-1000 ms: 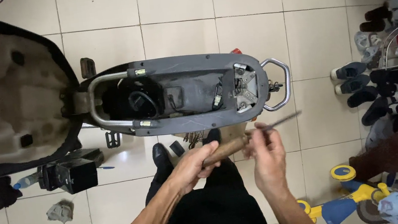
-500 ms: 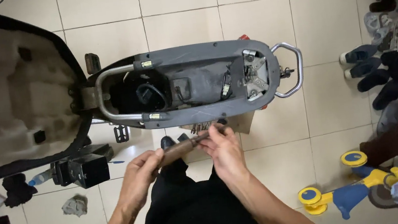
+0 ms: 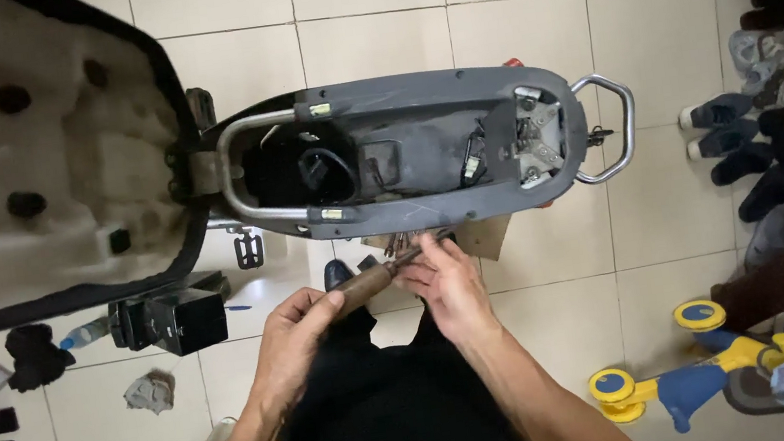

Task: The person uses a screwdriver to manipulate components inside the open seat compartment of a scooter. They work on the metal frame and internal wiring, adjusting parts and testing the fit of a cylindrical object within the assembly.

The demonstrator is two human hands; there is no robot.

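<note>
A brown-handled screwdriver (image 3: 367,280) sits just below the grey scooter body (image 3: 404,154) (seat (image 3: 25,156) tipped up), left hand (image 3: 293,347) clenched round its handle, right hand (image 3: 450,288) fingers pinching the shaft near a cardboard scrap (image 3: 484,236).

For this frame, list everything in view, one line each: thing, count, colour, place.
Scooter body with open under-seat compartment: one, grey, centre of the tiled floor.
Raised scooter seat, underside showing: one, beige with black edge, upper left.
Metal rear grab rail: one, silver, right end of the scooter.
Box-shaped battery: one, black, floor at left.
Crumpled rag: one, grey, floor at lower left.
Shoes: several, dark, right edge.
Toy ride-on with round wheels: one, yellow and blue, lower right.
Wooden-handled tool: one, brown, held in both hands.
Left hand: gripping the tool handle.
Right hand: fingers at the tool's metal end.
</note>
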